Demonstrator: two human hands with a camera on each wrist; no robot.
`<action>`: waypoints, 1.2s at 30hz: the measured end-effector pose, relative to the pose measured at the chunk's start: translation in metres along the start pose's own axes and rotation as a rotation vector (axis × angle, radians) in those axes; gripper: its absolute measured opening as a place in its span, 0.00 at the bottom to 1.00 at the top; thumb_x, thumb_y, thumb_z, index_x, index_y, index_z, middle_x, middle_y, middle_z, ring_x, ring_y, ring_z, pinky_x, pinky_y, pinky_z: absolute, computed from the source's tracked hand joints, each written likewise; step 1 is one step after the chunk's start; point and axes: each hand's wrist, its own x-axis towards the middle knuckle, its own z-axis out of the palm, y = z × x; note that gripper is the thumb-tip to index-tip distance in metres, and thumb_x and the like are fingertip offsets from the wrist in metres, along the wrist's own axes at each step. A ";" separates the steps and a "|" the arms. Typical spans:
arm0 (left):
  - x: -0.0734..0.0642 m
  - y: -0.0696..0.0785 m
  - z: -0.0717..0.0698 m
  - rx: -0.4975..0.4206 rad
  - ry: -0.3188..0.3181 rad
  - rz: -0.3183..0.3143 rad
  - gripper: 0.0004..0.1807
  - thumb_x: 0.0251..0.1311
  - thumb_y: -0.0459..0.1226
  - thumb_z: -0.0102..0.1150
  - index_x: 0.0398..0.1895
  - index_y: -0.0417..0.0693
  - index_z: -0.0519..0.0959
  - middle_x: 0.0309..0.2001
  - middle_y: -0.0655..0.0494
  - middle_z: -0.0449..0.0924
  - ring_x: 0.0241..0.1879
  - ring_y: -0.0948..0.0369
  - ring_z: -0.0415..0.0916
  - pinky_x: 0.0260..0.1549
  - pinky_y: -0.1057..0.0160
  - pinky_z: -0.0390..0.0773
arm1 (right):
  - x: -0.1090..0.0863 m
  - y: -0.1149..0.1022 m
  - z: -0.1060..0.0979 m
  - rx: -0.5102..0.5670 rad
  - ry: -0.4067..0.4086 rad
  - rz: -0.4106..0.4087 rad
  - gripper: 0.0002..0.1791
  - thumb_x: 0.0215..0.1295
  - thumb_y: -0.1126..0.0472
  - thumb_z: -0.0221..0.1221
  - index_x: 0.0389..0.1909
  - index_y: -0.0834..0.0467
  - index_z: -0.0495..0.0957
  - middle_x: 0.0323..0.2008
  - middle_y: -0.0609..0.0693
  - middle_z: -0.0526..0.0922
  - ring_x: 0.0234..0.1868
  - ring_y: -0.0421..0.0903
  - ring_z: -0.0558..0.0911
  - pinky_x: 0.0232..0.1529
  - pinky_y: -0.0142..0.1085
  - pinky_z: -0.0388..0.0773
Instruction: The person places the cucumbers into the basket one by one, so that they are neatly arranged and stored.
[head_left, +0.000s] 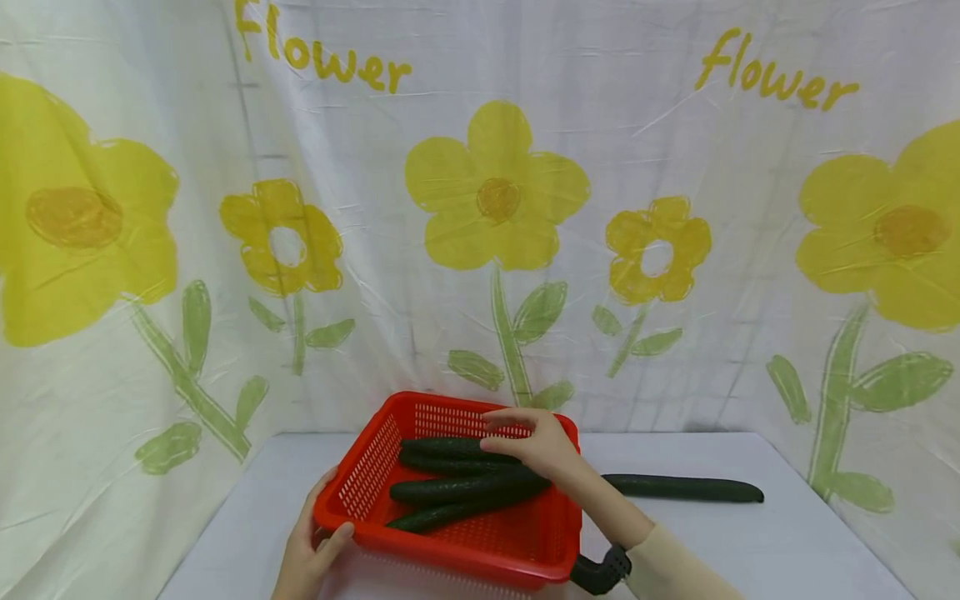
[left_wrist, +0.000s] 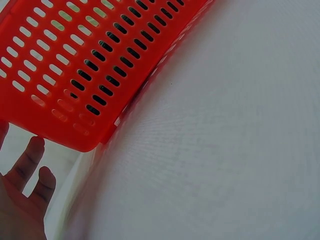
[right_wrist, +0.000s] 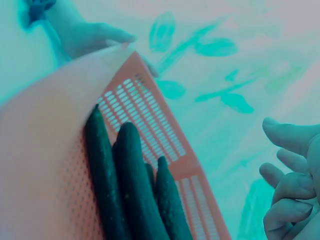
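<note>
A red plastic basket with slotted walls sits on the white table. Inside it lie several dark green cucumbers, side by side and roughly crosswise. My left hand grips the basket's near left corner, thumb by the front rim and fingers along the outer side. In the left wrist view, fingertips of the left hand touch the basket's red rim. Over the basket's right part hovers my right hand, fingers loosely bent and nothing between them. The right wrist view shows the right hand apart from the cucumbers.
One more cucumber lies on the table to the right of the basket, its left end hidden behind the right arm. A white curtain with yellow painted flowers hangs behind the table. A black strap device sits at the right wrist.
</note>
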 end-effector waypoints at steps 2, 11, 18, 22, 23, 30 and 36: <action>0.000 -0.001 0.000 0.003 0.001 0.001 0.40 0.71 0.31 0.62 0.84 0.52 0.59 0.69 0.83 0.66 0.56 0.72 0.78 0.48 0.67 0.80 | -0.010 0.003 -0.010 0.003 0.029 0.008 0.21 0.63 0.50 0.76 0.56 0.47 0.89 0.59 0.49 0.87 0.69 0.53 0.76 0.63 0.56 0.76; -0.001 0.000 0.001 0.011 0.006 0.007 0.40 0.71 0.31 0.62 0.84 0.52 0.59 0.69 0.83 0.65 0.56 0.74 0.77 0.48 0.68 0.80 | -0.057 0.026 -0.058 -0.015 0.198 0.099 0.25 0.64 0.51 0.75 0.61 0.52 0.86 0.57 0.49 0.87 0.63 0.56 0.77 0.56 0.51 0.81; -0.001 0.004 0.001 -0.004 0.003 -0.018 0.40 0.72 0.32 0.62 0.84 0.53 0.59 0.68 0.82 0.66 0.55 0.73 0.78 0.48 0.69 0.81 | -0.084 0.043 -0.089 -0.044 0.297 0.154 0.27 0.66 0.49 0.74 0.65 0.52 0.84 0.57 0.55 0.87 0.71 0.53 0.71 0.52 0.41 0.79; -0.002 0.004 0.000 0.004 0.008 -0.024 0.40 0.71 0.32 0.62 0.84 0.53 0.59 0.67 0.83 0.66 0.54 0.73 0.78 0.47 0.68 0.81 | -0.093 0.049 -0.102 -0.058 0.329 0.204 0.31 0.64 0.45 0.74 0.66 0.50 0.83 0.60 0.52 0.86 0.73 0.52 0.70 0.55 0.42 0.76; -0.002 0.003 0.000 0.006 0.009 -0.021 0.40 0.71 0.32 0.62 0.84 0.53 0.59 0.67 0.83 0.67 0.54 0.72 0.78 0.46 0.68 0.81 | -0.095 0.050 -0.103 -0.057 0.337 0.214 0.31 0.64 0.44 0.74 0.67 0.50 0.83 0.61 0.51 0.86 0.71 0.50 0.70 0.53 0.40 0.75; -0.003 -0.002 -0.001 0.015 0.018 0.021 0.41 0.70 0.29 0.62 0.83 0.49 0.59 0.67 0.85 0.66 0.54 0.73 0.78 0.46 0.68 0.80 | -0.105 0.059 -0.113 -0.077 0.360 0.225 0.32 0.65 0.45 0.74 0.68 0.51 0.82 0.61 0.50 0.86 0.67 0.45 0.70 0.46 0.36 0.72; -0.001 -0.001 0.001 -0.006 0.017 0.009 0.40 0.71 0.30 0.61 0.83 0.51 0.59 0.67 0.82 0.68 0.54 0.72 0.79 0.47 0.68 0.81 | -0.108 0.067 -0.143 -0.081 0.373 0.239 0.34 0.65 0.45 0.74 0.69 0.52 0.80 0.64 0.50 0.82 0.31 0.39 0.68 0.32 0.34 0.69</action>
